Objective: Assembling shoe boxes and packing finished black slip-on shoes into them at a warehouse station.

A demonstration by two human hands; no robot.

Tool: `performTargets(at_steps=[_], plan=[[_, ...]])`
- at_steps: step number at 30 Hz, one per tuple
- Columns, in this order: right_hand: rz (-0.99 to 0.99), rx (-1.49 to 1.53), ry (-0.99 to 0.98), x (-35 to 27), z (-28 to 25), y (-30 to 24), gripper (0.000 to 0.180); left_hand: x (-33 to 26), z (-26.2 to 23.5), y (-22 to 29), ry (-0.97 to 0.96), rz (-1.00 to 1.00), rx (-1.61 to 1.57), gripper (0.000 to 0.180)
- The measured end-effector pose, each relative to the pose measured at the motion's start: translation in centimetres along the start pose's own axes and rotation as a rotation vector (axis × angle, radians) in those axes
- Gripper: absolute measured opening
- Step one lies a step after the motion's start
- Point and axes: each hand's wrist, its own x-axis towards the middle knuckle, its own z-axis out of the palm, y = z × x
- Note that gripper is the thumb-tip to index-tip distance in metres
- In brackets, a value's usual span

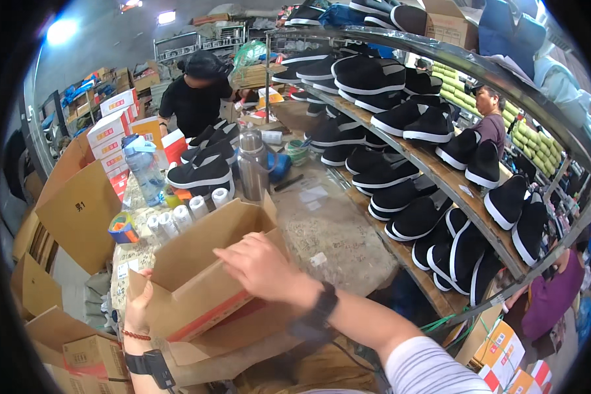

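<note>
An open-topped brown cardboard box (207, 301) with a red stripe is tilted at the near edge of the worktable, its flaps standing up. At its left end, my left hand (139, 307) grips the cardboard, fingertips showing over the edge. My right hand (259, 266) is at the top of the near wall toward the right end. Its fingers are stretched to the left over the edge; contact with the cardboard is hard to tell. The part of the box under my right wrist is hidden. More brown cardboard (243, 351) lies just below the box.
White rolls (180, 217), a tape roll (123, 228), a blue bottle (143, 167), a steel flask (252, 164) and black shoes (200, 174) stand beyond the box. At right rises a metal rack (469, 172) of black shoes. Cartons (79, 210) line the left. Other people work nearby.
</note>
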Motion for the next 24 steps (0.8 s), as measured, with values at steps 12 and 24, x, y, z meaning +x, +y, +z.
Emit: performTargets(at_steps=[12, 24], plan=[[0.252, 0.203, 0.465, 1.1, 1.7, 8.7, 0.023, -0.2, 5.3, -0.7, 0.283, 0.297, 1.046, 0.099], [0.371, 0.08, -0.101, 0.3, -0.9, 6.1, 0.061, -2.7, 9.0, 3.9, 0.242, 0.271, 1.277, 0.067]])
